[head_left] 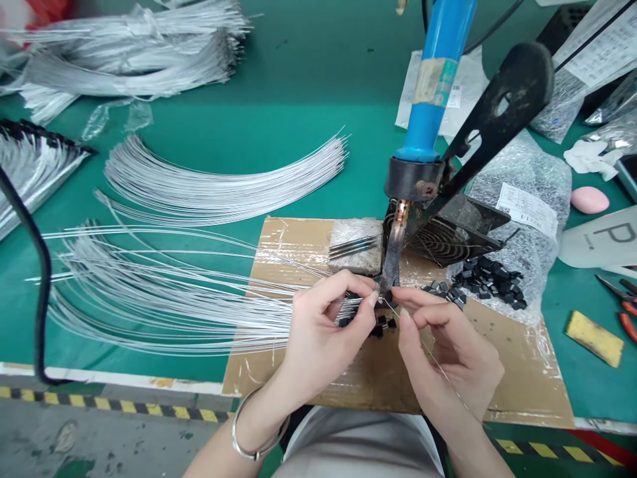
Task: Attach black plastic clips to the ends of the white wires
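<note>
At three o'clock, we read "P" on a bottle [600, 240]; our left hand [323, 325] pinches a tiny piece [381, 301], right hand [450, 348] a strand [450, 382].

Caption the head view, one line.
Left hand and right hand at the tip of a blue soldering iron, white wires extending leftward.

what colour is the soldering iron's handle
The handle is blue, with a pale, partly green label; best seen in the head view.

My left hand [328, 332] and right hand [450, 345] are over the cardboard [527, 385]. From them, loose wires [164, 299] lie at nine o'clock, a wire bundle [223, 186] at ten, the soldering iron [424, 126] at twelve, the sponge [594, 338] at three.
</note>
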{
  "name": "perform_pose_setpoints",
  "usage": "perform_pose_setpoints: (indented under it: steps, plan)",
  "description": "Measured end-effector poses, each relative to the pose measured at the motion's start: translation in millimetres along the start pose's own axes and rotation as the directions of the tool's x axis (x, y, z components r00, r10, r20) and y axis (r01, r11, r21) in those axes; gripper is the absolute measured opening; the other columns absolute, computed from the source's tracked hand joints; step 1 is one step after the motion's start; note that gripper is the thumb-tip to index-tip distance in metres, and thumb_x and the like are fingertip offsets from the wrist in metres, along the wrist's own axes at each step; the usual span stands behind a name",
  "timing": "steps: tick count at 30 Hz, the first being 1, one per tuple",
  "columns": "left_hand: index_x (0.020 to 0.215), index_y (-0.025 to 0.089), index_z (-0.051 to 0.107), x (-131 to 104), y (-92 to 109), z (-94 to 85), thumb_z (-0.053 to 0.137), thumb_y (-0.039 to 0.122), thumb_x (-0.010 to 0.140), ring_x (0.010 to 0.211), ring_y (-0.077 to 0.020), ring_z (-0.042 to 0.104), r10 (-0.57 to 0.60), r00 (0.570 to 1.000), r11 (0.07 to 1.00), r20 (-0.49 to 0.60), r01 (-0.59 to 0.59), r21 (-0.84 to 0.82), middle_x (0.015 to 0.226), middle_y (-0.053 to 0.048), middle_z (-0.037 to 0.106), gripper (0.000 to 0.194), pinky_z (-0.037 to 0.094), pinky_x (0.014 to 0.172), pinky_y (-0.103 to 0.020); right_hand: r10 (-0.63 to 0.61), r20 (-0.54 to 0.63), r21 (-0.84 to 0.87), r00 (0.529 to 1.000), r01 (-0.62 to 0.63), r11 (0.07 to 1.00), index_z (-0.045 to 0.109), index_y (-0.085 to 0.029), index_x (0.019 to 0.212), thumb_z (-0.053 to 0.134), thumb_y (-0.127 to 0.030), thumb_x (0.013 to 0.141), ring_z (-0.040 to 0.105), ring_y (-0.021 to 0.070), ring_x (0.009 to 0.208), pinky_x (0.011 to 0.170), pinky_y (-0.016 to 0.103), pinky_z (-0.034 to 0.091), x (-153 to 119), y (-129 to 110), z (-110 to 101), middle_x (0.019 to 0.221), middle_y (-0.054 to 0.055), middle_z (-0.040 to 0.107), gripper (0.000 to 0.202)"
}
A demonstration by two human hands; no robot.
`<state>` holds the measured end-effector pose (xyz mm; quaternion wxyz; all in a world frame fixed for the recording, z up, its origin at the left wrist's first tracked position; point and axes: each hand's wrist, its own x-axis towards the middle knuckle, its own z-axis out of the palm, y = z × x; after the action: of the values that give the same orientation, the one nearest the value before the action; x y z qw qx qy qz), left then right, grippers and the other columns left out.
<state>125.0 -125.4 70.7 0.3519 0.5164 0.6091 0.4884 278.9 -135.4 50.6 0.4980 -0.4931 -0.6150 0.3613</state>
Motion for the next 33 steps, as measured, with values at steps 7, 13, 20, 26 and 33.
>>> perform_pose_setpoints:
  steps: [7, 13, 20, 26, 33]
  plan:
    - [0.075, 0.019, 0.07, 1.1, -0.1, -0.2, 0.068, 0.013, 0.086, 0.069, -0.0156, 0.073, 0.01, 1.0, 1.0, -0.003, -0.01, 0.008, 0.08, -0.004, 0.082, 0.013, 0.051, 0.057, -0.024, 0.0, -0.005, -0.017, 1.0, 0.0, 1.0, 0.064, -0.023, 0.088, 0.07, -0.009, 0.097, 0.081, 0.0198, 0.104, 0.096, 0.033, 0.064, -0.7, 0.0, 0.6, 0.118, 0.006, 0.082, 0.018]
    - [0.075, 0.019, 0.071, -0.1, 0.4, -0.7, 0.068, 0.012, 0.086, 0.068, -0.0149, 0.073, 0.023, 1.0, 1.0, -0.005, -0.023, -0.001, 0.08, -0.004, 0.082, 0.013, 0.052, 0.059, -0.023, -0.049, 0.006, -0.027, 0.999, 0.049, 0.998, 0.065, -0.023, 0.09, 0.071, -0.007, 0.095, 0.081, 0.0196, 0.104, 0.096, 0.032, 0.065, -1.4, 2.8, -0.8, 0.118, 0.006, 0.082, 0.018]
    - [0.074, 0.019, 0.071, 0.1, 1.6, 0.6, 0.069, 0.012, 0.085, 0.067, -0.0149, 0.072, 0.014, 1.0, 1.0, -0.01, -0.015, -0.009, 0.079, -0.004, 0.082, 0.013, 0.053, 0.059, -0.023, -0.043, 0.004, -0.028, 0.999, 0.043, 0.999, 0.065, -0.023, 0.09, 0.07, -0.007, 0.096, 0.081, 0.0217, 0.104, 0.095, 0.035, 0.066, -0.5, 1.6, -0.5, 0.117, 0.007, 0.082, 0.018]
    - [0.074, 0.019, 0.071, -0.4, -0.6, 1.1, 0.067, 0.011, 0.085, 0.066, -0.0152, 0.071, 0.014, 1.0, 1.0, 0.001, -0.014, -0.009, 0.078, -0.004, 0.081, 0.014, 0.052, 0.059, -0.024, -0.039, 0.0, -0.046, 0.999, 0.039, 0.998, 0.065, -0.023, 0.09, 0.071, -0.008, 0.095, 0.081, 0.0195, 0.101, 0.093, 0.033, 0.065, -0.3, 3.3, 0.1, 0.115, 0.005, 0.082, 0.018]
    - [0.075, 0.019, 0.071, -1.2, -1.0, 1.0, 0.068, 0.012, 0.085, 0.069, -0.0153, 0.072, 0.015, 1.0, 1.0, 0.004, -0.015, -0.02, 0.079, -0.003, 0.081, 0.013, 0.054, 0.062, -0.024, -0.053, 0.003, -0.038, 0.999, 0.053, 0.998, 0.065, -0.023, 0.092, 0.071, -0.005, 0.095, 0.08, 0.0173, 0.103, 0.094, 0.031, 0.064, -1.4, 3.4, -0.5, 0.115, 0.004, 0.082, 0.02]
